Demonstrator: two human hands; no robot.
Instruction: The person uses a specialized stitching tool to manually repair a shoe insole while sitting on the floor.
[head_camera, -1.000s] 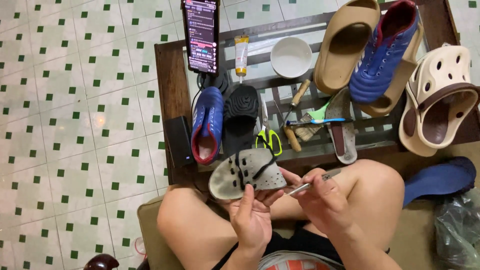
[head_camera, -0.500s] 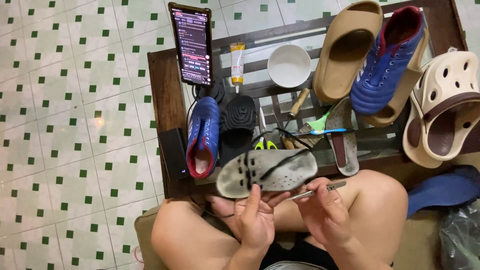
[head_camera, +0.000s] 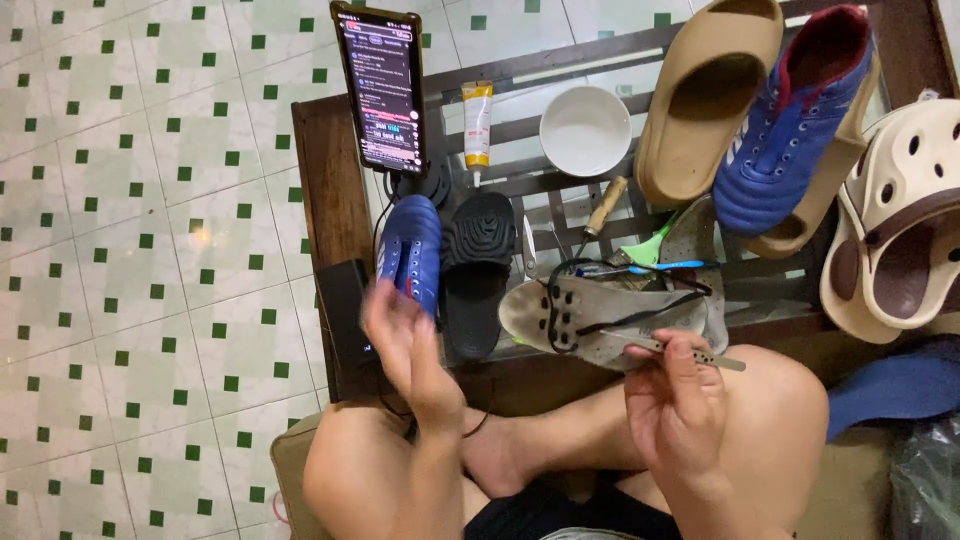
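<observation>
Head view shows our right hand (head_camera: 675, 400) pinching a thin metal tool (head_camera: 670, 347), its tip against the grey sandal (head_camera: 600, 320) lying on the low table's (head_camera: 325, 160) near edge. Our left hand (head_camera: 405, 345) hangs blurred with fingers loosely spread, empty, before the small blue shoe (head_camera: 412, 250).

blurred: left hand (head_camera: 400, 335) | cut off at right edge: cream clog (head_camera: 895, 240) | partly hidden: sandal (head_camera: 600, 318) behind right hand (head_camera: 675, 400)

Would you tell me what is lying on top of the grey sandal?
A thin metal tool, pinched in the right hand, lies across the grey sandal, beside its black straps. The sandal hides whatever is beneath it.
</observation>
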